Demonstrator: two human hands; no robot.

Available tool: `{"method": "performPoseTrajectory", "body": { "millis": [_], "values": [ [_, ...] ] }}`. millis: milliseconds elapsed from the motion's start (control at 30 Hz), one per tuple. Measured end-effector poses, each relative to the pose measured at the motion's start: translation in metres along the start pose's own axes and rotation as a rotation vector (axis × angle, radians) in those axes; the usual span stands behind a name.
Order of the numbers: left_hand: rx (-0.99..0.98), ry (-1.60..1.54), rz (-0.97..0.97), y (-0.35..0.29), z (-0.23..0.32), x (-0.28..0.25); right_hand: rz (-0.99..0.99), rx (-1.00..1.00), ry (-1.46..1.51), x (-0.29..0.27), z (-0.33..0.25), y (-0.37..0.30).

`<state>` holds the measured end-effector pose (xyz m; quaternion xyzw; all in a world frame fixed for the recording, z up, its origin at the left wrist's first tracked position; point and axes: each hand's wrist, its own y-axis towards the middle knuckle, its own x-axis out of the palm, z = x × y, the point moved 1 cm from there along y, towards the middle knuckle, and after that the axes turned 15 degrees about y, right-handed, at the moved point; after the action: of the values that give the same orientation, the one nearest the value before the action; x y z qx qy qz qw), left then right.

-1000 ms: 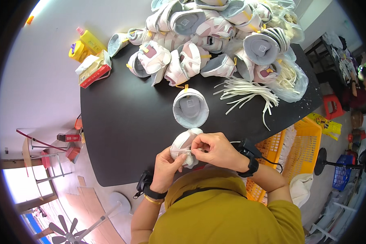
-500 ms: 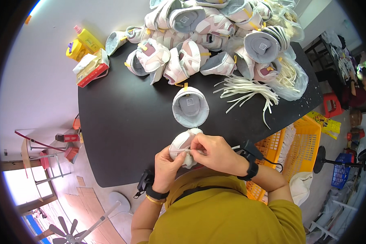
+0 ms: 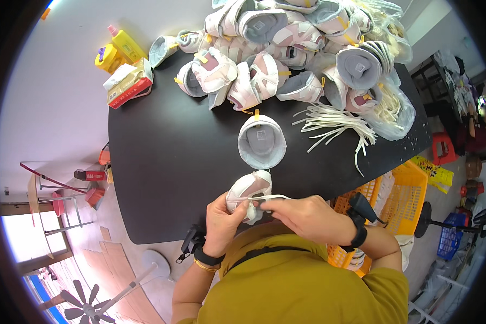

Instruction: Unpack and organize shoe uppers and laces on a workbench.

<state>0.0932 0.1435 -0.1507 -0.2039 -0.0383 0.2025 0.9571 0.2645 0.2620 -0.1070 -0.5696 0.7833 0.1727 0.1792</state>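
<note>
A: Change since the earlier frames?

B: Head view: the right hand (image 3: pixel 307 217) has drawn the white lace (image 3: pixel 270 197) out sideways, taut across the shoe upper (image 3: pixel 249 190); before, its fingers were bunched against the upper. The left hand (image 3: pixel 221 221) has kept its grip.

A: Hand states?

B: Left hand: fingers curled around the shoe upper, clamping it at the near edge of the black table (image 3: pixel 167 162). Right hand: thumb and fingertips pinching the lace just beside the upper.

A: Step in hand?

B: By my judgement, lacing the upper, with one pass being pulled through. The next move calls for a steady clamp by the left hand and for the lace tip to be aimed at the next eyelet; the eyelets are too small to make out.

A: Surroundings?

B: A grey-lined upper (image 3: pixel 262 141) lies just beyond; loose laces (image 3: pixel 340 123) to its right; a pile of uppers (image 3: pixel 286 43) at the far edge; yellow bottles (image 3: pixel 119 48) at the far left corner.
</note>
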Motion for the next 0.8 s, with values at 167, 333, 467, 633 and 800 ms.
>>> {"method": "performPoseTrajectory", "body": {
  "millis": [167, 333, 467, 633, 800],
  "values": [
    [0.013, 0.047, 0.015, -0.001, 0.002, 0.001, 0.057, 0.113, 0.147, 0.008, 0.028, 0.013],
    [0.021, 0.006, 0.029, 0.0, 0.001, 0.002, 0.101, 0.079, 0.281, 0.012, 0.031, 0.018],
    [0.033, 0.02, 0.028, 0.0, -0.003, 0.001, 0.176, 0.035, 0.249, 0.014, 0.027, 0.018],
    [0.01, 0.011, 0.044, -0.001, -0.001, 0.002, 0.231, 0.004, 0.181, 0.012, 0.015, 0.014],
    [0.001, 0.044, 0.049, -0.002, 0.002, 0.005, 0.094, 0.127, 0.175, 0.014, 0.023, 0.01]
  ]
}}
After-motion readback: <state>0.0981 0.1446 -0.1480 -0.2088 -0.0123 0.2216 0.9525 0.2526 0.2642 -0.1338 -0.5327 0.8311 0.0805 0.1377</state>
